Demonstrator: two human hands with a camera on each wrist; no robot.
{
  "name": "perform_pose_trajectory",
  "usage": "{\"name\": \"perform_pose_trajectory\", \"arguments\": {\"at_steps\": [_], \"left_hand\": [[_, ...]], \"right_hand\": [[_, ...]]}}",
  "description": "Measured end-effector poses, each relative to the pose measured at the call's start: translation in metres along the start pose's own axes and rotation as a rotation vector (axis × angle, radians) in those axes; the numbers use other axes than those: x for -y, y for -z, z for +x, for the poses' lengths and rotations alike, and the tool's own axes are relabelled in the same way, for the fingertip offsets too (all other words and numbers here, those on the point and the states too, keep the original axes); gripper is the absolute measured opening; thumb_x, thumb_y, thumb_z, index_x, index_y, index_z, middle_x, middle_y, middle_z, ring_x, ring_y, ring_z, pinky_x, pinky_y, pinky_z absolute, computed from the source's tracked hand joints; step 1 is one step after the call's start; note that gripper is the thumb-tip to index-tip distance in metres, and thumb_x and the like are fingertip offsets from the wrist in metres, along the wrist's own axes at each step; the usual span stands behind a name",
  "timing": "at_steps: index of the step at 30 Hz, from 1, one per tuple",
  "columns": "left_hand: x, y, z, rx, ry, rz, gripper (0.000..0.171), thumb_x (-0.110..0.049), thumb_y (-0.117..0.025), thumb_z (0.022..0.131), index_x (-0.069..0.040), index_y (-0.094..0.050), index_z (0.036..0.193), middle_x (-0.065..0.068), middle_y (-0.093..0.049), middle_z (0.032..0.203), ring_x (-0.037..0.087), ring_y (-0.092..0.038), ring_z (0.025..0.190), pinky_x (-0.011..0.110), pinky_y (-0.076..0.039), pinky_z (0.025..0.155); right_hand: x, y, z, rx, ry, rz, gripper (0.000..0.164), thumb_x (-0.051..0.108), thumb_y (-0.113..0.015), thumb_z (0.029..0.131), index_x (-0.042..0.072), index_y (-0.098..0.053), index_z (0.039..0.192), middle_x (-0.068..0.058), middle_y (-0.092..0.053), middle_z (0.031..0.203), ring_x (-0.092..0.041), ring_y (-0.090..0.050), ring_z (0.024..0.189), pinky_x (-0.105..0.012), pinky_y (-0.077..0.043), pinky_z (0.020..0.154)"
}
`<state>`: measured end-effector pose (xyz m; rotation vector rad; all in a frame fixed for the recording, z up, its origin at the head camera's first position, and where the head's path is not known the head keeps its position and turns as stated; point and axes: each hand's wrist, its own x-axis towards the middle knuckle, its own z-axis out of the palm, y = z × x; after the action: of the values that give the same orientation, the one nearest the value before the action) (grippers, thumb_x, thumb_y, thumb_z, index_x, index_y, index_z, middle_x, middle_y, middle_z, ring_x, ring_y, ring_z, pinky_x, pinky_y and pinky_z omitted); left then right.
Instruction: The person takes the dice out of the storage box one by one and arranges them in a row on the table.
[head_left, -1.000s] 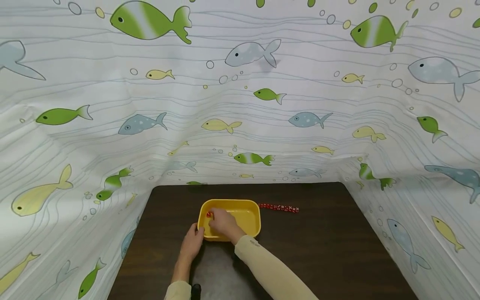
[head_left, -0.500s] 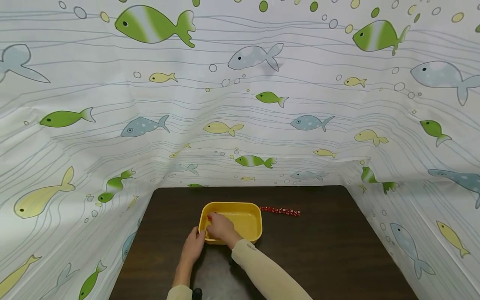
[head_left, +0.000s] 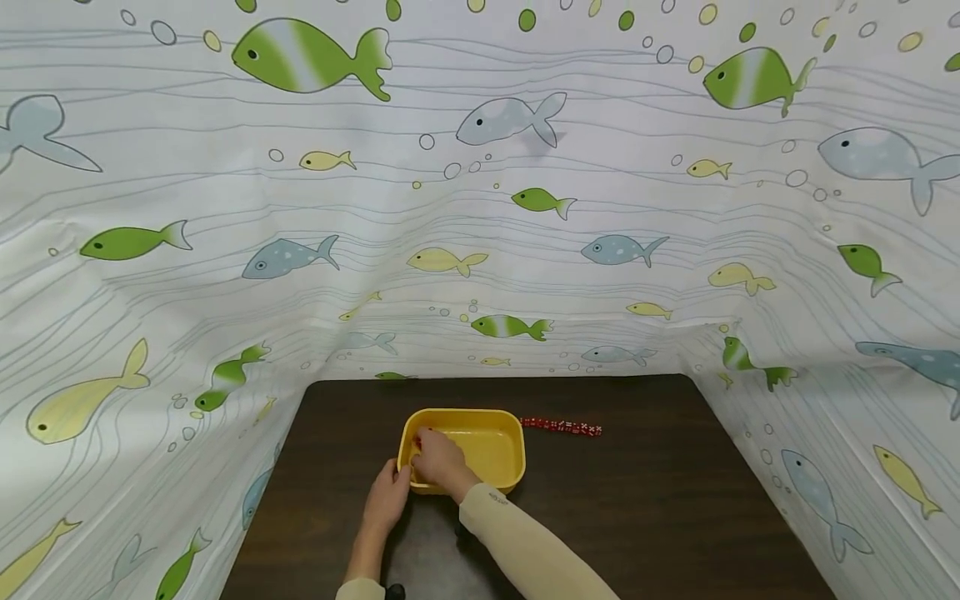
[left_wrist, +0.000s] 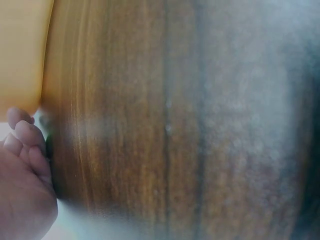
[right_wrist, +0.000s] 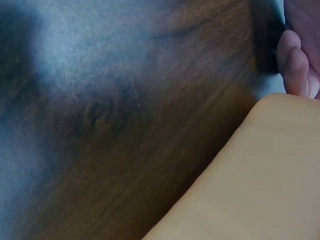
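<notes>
A shallow yellow tray (head_left: 487, 477) stands on the dark table. At its left front corner my left hand (head_left: 386, 498) holds the side; in the left wrist view, curled fingers (left_wrist: 30, 132) lie by the tray's wall (left_wrist: 22, 55). My right hand (head_left: 441, 461) reaches inside the tray's left end, fingers bent down. It pinches a small red die (head_left: 417, 442) between thumb and fingers, though the hand covers most of that spot. In the right wrist view, the tray's side (right_wrist: 250, 175) fills the lower right, with bent fingers (right_wrist: 295, 65) above it.
A straight row of several red dice (head_left: 562, 427) with white pips extends right from the tray's back right corner. The dark wood table (head_left: 660, 500) stretches to both sides. White fish-patterned cloth (head_left: 450, 208) hangs around the back and sides.
The right hand has shifted slightly toward the tray's left end, and its fingers have come down over the red die. The left hand keeps its hold. The head view has tilted slightly upward.
</notes>
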<state>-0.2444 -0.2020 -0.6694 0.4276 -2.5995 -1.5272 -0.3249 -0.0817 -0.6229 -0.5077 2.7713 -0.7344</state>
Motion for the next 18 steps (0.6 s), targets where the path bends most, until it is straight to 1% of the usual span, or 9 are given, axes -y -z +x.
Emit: {"name": "perform_pose_trajectory", "arguments": {"at_steps": [2,3,6,10,13,15,18], "left_hand": [[-0.004,0.0018,-0.0035,0.009,0.007,-0.003,0.055,-0.043,-0.044,0.109,0.003,-0.061,0.134,0.018,-0.07,0.112,0.029,-0.064,0.096,0.047,-0.05,0.081],[-0.0066,0.0027,-0.0047,0.015,0.016,-0.004,0.054,-0.041,-0.045,0.109,0.003,-0.061,0.135,0.019,-0.07,0.113,0.03,-0.064,0.097,0.048,-0.051,0.083],[-0.0094,0.0044,-0.0064,0.03,0.039,0.006,0.05,-0.038,-0.046,0.11,0.002,-0.061,0.136,0.017,-0.07,0.116,0.027,-0.065,0.099,0.047,-0.051,0.086],[-0.0101,0.0052,-0.0065,0.03,0.05,0.02,0.047,-0.036,-0.045,0.111,0.0,-0.061,0.135,0.015,-0.069,0.113,0.026,-0.063,0.098,0.045,-0.049,0.086],[-0.0089,0.0034,-0.0056,0.011,0.05,0.019,0.047,-0.037,-0.044,0.109,0.0,-0.062,0.131,0.013,-0.069,0.109,0.024,-0.062,0.094,0.043,-0.049,0.083],[-0.0079,0.0025,-0.0048,0.003,0.048,0.019,0.047,-0.037,-0.044,0.108,0.0,-0.063,0.129,0.013,-0.068,0.108,0.023,-0.061,0.093,0.042,-0.048,0.081],[-0.0079,0.0028,-0.0049,0.002,0.045,0.013,0.046,-0.037,-0.044,0.108,0.0,-0.063,0.129,0.013,-0.069,0.108,0.023,-0.061,0.093,0.043,-0.049,0.081]], "right_hand": [[-0.0003,-0.0028,0.0002,-0.011,-0.002,-0.003,0.037,0.022,-0.073,0.099,0.015,-0.067,0.135,-0.002,-0.075,0.125,-0.017,-0.069,0.099,-0.042,-0.059,0.097],[-0.0005,-0.0037,0.0007,-0.021,-0.005,-0.007,0.037,0.022,-0.072,0.099,0.016,-0.067,0.136,-0.002,-0.075,0.125,-0.017,-0.07,0.099,-0.042,-0.059,0.096],[-0.0018,-0.0059,0.002,-0.049,-0.01,-0.023,0.034,0.022,-0.071,0.099,0.017,-0.068,0.132,0.0,-0.075,0.121,-0.016,-0.07,0.094,-0.04,-0.059,0.085],[-0.0035,-0.0058,0.0025,-0.056,0.009,-0.027,0.017,0.021,-0.072,0.099,0.016,-0.068,0.115,0.001,-0.071,0.1,-0.015,-0.062,0.077,-0.036,-0.053,0.071],[-0.0045,-0.0043,0.0021,-0.046,0.026,-0.032,0.01,0.022,-0.072,0.1,0.016,-0.066,0.106,0.002,-0.064,0.088,-0.014,-0.055,0.071,-0.034,-0.049,0.068],[-0.0047,-0.0041,0.0016,-0.042,0.028,-0.038,0.01,0.023,-0.073,0.1,0.016,-0.067,0.106,0.003,-0.063,0.088,-0.013,-0.054,0.071,-0.032,-0.05,0.069],[-0.0046,-0.0043,0.0012,-0.044,0.033,-0.049,0.011,0.023,-0.073,0.1,0.015,-0.07,0.108,0.003,-0.065,0.09,-0.012,-0.055,0.073,-0.032,-0.052,0.072]]}}
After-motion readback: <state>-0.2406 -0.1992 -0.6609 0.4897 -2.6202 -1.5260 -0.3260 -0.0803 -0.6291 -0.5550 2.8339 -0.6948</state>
